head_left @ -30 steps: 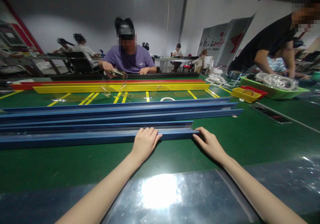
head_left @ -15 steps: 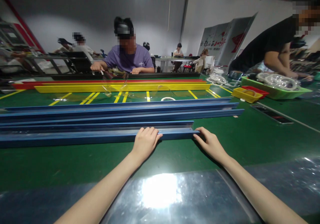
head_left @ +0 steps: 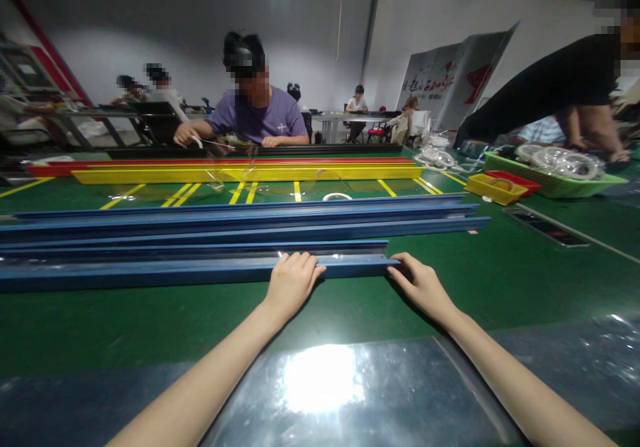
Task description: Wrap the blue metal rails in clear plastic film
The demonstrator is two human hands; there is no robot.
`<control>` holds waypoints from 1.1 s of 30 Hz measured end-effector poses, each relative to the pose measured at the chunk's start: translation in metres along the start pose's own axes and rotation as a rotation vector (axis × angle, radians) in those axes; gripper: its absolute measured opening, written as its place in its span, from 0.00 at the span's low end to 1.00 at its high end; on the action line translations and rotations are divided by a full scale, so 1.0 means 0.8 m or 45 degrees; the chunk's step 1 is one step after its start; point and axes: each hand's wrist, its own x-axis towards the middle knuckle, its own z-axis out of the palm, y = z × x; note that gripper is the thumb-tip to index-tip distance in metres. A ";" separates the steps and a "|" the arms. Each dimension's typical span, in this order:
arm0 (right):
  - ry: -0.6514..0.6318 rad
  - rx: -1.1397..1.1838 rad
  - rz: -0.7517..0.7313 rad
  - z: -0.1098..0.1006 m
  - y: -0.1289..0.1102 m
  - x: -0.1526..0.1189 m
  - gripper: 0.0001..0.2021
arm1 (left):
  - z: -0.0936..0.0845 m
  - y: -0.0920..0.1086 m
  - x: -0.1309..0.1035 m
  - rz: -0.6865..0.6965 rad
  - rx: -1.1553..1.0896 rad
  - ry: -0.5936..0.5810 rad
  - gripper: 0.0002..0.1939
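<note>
A long blue channel (head_left: 200,278) lies across the green table (head_left: 350,310), its open side up and a clear strip showing inside it. Near its right end my left hand (head_left: 295,284) is closed over the front wall, fingertips inside and thumb along the outside. At the very end, the thumb and fingers of my right hand (head_left: 417,280) pinch the channel's front corner. Just behind lie more blue channels (head_left: 350,229), almost parallel to this one.
Farther back are a yellow channel (head_left: 250,174) and red ones. At right stand a yellow tray (head_left: 493,189), a green basket (head_left: 585,186) of coiled clear material and a phone (head_left: 545,227). A co-worker in purple (head_left: 260,117) sits opposite; another in black leans at right.
My hands keep their hold on the blue channel. The person in black has shifted right, and the hand of the person opposite has moved slightly left, with a white strip now showing at it.
</note>
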 end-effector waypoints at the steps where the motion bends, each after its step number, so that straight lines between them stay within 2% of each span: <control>1: -0.001 0.001 0.002 0.000 0.000 0.000 0.10 | 0.000 0.000 0.000 -0.002 -0.001 0.001 0.15; 10: 0.020 0.018 0.012 -0.001 -0.001 0.001 0.10 | 0.000 0.000 -0.001 0.000 -0.018 0.022 0.15; 18: 0.036 0.201 0.130 -0.001 0.004 0.002 0.11 | 0.001 0.000 -0.002 -0.024 -0.040 0.040 0.14; 26: 0.123 0.481 0.102 -0.006 -0.008 0.005 0.11 | -0.002 0.001 0.001 -0.076 -0.202 0.088 0.11; 33: 0.298 0.450 0.223 -0.011 -0.014 0.016 0.10 | -0.003 0.001 0.004 -0.113 -0.272 0.123 0.09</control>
